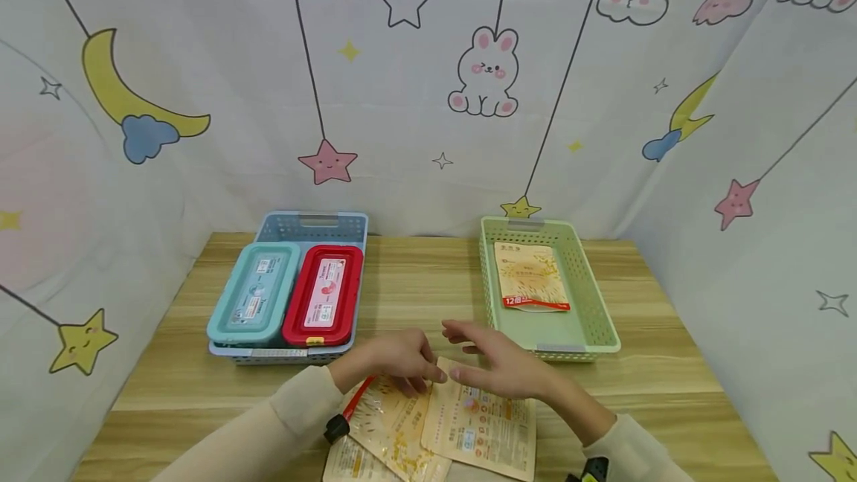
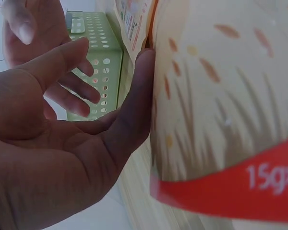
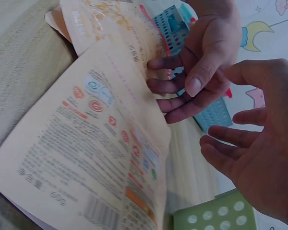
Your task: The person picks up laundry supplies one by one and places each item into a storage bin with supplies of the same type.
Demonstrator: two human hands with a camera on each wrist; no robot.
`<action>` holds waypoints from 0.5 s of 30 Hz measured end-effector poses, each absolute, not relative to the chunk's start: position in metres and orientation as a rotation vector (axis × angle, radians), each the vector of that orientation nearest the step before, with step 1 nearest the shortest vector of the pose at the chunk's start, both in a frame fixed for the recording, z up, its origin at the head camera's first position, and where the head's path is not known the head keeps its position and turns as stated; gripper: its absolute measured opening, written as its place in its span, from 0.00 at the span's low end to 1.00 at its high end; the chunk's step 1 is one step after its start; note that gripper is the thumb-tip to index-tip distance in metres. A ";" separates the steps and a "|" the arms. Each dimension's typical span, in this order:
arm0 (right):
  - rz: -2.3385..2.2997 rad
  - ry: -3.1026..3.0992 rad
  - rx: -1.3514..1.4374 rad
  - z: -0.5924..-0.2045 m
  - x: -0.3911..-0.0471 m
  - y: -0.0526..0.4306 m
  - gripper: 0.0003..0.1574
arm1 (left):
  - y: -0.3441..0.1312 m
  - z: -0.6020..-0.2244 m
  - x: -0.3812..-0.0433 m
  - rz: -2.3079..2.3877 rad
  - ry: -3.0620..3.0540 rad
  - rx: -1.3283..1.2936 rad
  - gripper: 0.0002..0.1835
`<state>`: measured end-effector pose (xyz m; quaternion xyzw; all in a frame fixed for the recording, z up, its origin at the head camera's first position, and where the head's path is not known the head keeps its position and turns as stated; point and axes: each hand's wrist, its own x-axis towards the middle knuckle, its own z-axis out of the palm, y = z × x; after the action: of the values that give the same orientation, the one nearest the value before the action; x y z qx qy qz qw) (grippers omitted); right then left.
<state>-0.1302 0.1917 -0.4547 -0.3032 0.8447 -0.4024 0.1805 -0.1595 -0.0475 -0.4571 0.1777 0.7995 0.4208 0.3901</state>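
Observation:
Several beige food pouches overlap at the near middle of the table. One pouch [image 1: 400, 430] shows grain pictures and a red band, and another pouch [image 1: 492, 434] lies with its printed text side up. My left hand [image 1: 402, 363] is over the top edges of these two, its loosely bent fingers [image 3: 168, 86] touching them without gripping. My right hand [image 1: 502, 367] hovers above the text-side pouch, fingers spread and nothing held. In the left wrist view, the red-banded pouch [image 2: 221, 120] stands large beside the left fingers.
A green basket [image 1: 599, 296] at the right holds one beige pouch [image 1: 532, 274]. At the left, a blue basket [image 1: 268, 225] carries a teal-lidded box [image 1: 257, 292] and a red-lidded box [image 1: 326, 294]. A printed cloth [image 1: 415, 95] hangs behind the wooden table [image 1: 415, 288].

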 end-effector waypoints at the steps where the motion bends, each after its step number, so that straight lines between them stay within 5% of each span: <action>1: -1.130 2.383 -0.857 -0.457 -0.130 0.192 0.43 | -0.047 -0.458 -0.159 1.072 2.033 0.452 0.17; 15: -0.947 2.470 -0.880 -0.478 -0.124 0.190 0.44 | -0.038 -0.466 -0.152 0.912 2.207 0.542 0.16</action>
<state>-0.1235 0.1896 -0.4781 -0.3107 0.8721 -0.3343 0.1762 -0.1518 -0.0381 -0.4656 0.2082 0.8476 0.3505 0.3396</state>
